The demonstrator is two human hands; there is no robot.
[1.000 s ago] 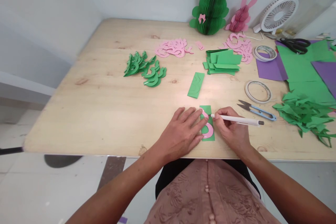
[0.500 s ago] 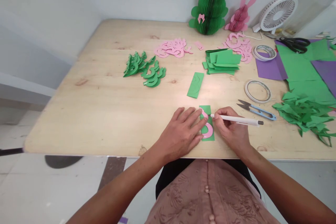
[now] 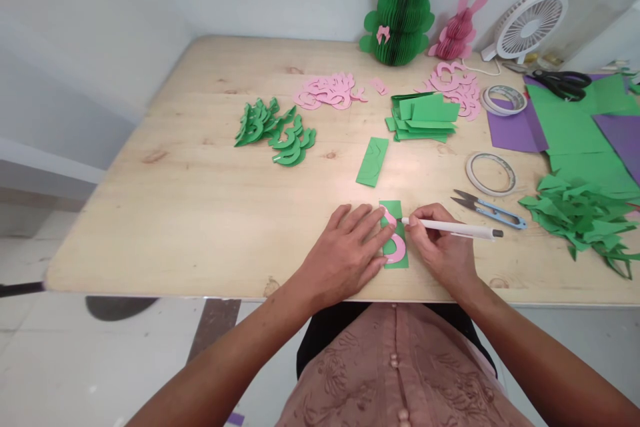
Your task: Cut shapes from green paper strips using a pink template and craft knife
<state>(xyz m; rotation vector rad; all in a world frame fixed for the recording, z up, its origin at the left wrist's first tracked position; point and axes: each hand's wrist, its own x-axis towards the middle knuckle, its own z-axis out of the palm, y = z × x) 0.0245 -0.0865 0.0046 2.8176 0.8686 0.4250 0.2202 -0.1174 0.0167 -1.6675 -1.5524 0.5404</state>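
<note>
My left hand [image 3: 347,248] lies flat with its fingers stretched over a pink curved paper template [image 3: 399,250], pressing it onto a green paper strip [image 3: 403,207] near the table's front edge. Part of the template is hidden under those fingers. A white pen [image 3: 457,228] is pinched in my right hand [image 3: 443,250], its tip touching the green strip at the template's right edge. Just beyond them lies another green paper piece [image 3: 372,162] with a curved line drawn on it. Green curved cutouts [image 3: 287,140] are heaped to the left of that piece.
Pink cutouts [image 3: 330,91] and a stack of green strips [image 3: 425,118] lie farther back. On the right are thread snips [image 3: 493,209], tape rolls [image 3: 491,174], green scraps [image 3: 583,217] and black scissors [image 3: 561,85]. Paper rabbits [image 3: 404,20] and a white fan [image 3: 530,28] stand along the wall.
</note>
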